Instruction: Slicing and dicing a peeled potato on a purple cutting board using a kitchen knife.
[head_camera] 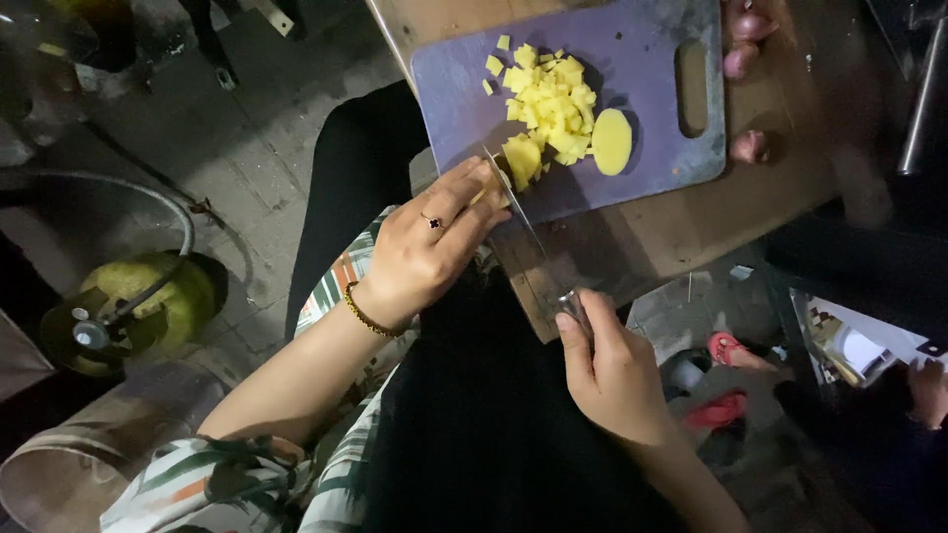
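Note:
A purple cutting board [652, 39] lies on a wooden table [691, 222]. On it sits a heap of yellow potato cubes [551, 99], with a round potato slice [611, 141] to their right. My left hand [427, 242], with a ring and a bead bracelet, presses a potato piece [521, 158] at the board's near edge. My right hand [610, 367] grips the handle of a knife [528, 222], and the blade's tip reaches the potato piece beside my left fingertips.
Small reddish onions [743, 59] lie past the board's right edge. A yellow-green gas cylinder [143, 306] with a hose stands on the floor at left. Red sandals [726, 347] and another person's feet show below the table at right.

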